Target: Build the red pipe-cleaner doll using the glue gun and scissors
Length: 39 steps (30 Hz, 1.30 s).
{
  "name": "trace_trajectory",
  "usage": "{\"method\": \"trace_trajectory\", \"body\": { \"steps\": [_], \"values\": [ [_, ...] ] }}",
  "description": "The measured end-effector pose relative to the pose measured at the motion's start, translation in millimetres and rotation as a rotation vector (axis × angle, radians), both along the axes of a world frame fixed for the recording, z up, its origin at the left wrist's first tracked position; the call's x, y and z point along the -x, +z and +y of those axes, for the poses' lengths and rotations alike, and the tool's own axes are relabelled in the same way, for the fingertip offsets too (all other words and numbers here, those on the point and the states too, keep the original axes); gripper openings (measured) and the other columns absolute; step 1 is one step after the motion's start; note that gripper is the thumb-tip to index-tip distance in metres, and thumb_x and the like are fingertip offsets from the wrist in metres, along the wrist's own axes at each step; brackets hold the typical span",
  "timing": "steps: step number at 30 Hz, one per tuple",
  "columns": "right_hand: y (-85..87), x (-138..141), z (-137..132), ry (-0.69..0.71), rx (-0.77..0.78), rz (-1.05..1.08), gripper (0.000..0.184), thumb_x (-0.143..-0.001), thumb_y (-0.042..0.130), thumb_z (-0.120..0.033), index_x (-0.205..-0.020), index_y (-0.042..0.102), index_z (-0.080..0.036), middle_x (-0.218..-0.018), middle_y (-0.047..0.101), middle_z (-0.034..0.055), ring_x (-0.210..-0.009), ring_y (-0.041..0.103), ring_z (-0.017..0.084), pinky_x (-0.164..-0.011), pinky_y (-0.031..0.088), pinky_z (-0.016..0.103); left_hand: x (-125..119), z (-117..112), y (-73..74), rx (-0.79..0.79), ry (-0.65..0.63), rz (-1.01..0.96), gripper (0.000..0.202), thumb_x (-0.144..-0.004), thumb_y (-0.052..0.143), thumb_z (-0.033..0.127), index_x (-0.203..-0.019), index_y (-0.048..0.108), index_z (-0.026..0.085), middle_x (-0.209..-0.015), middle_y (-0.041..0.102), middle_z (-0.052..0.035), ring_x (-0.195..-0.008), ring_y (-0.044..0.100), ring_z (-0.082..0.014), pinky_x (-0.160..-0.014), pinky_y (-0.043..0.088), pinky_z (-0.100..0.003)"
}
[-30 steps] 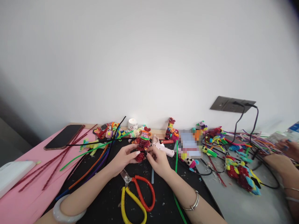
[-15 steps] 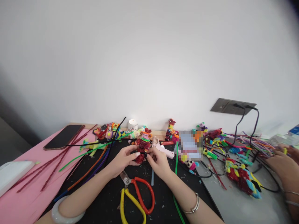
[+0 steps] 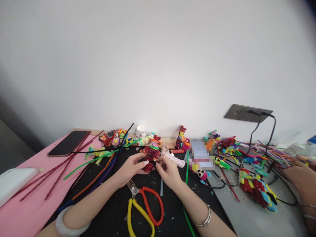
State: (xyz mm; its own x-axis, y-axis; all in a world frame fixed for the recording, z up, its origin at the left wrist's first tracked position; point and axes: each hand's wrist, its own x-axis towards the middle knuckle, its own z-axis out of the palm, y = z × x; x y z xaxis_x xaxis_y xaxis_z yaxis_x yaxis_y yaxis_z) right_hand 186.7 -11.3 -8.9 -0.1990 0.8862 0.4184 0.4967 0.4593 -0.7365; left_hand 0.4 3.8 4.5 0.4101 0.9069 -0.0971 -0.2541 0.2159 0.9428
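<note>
A small red doll of fuzzy pipe cleaner (image 3: 152,153), with a pink face, an orange headband and a green collar, stands nearly upright over the black mat. My left hand (image 3: 129,167) is closed around its left side, thumb across the front. On the other side my right hand (image 3: 170,170) pinches the end of a short black strip (image 3: 153,163) that crosses the doll's waist. The fingertips partly hide this strip. Scissors (image 3: 161,210) with one red and one yellow handle lie on the mat just below my hands.
A pale pink glue gun (image 3: 174,159) lies just behind my right hand. Loose pipe cleaners (image 3: 98,179), a phone (image 3: 67,143) and a white case (image 3: 14,184) are leftward. Finished dolls (image 3: 258,191) and cables lie rightward, where another person's hand (image 3: 300,172) works. A paper cup (image 3: 140,131) stands by the wall.
The whole view has shifted very slightly. Both my hands keep their hold on the doll and the black strip. The other person's hand at the right has moved a little.
</note>
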Motion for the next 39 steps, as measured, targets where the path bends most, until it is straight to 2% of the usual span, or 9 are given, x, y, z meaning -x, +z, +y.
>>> {"method": "trace_trajectory", "body": {
  "steps": [11,26,39],
  "values": [
    [4.5,-0.6,-2.7,0.011,0.006,-0.006,0.005,-0.083,0.052,-0.019,-0.085,0.056,-0.019,-0.055,0.052,-0.0050,-0.047,0.046,0.010,-0.047,0.035,0.021,1.5,0.2,-1.7,-0.036,-0.042,-0.050,0.037,-0.074,0.073,0.028,-0.110,0.067,0.019,-0.117,0.065,-0.0101,-0.093,0.066,-0.0235,-0.073,0.057,-0.035],
    [3.6,-0.8,-3.3,0.021,0.014,0.015,0.005,-0.083,0.052,-0.020,-0.086,0.056,-0.019,-0.055,0.050,-0.0054,-0.046,0.045,0.010,-0.046,0.034,0.021,1.5,-1.0,1.2,0.028,-0.045,-0.074,0.035,-0.071,0.076,0.027,-0.103,0.068,0.016,-0.106,0.068,-0.0098,-0.085,0.068,-0.0230,-0.069,0.056,-0.033],
    [2.8,-2.0,-3.1,0.023,0.008,0.008,0.004,-0.083,0.052,-0.019,-0.085,0.056,-0.018,-0.055,0.049,-0.0056,-0.046,0.044,0.010,-0.046,0.033,0.021,3.2,0.0,-1.7,0.012,-0.089,-0.095,0.029,-0.076,0.072,0.025,-0.104,0.068,0.016,-0.102,0.068,-0.0086,-0.087,0.068,-0.0230,-0.071,0.056,-0.033]
  ]
}}
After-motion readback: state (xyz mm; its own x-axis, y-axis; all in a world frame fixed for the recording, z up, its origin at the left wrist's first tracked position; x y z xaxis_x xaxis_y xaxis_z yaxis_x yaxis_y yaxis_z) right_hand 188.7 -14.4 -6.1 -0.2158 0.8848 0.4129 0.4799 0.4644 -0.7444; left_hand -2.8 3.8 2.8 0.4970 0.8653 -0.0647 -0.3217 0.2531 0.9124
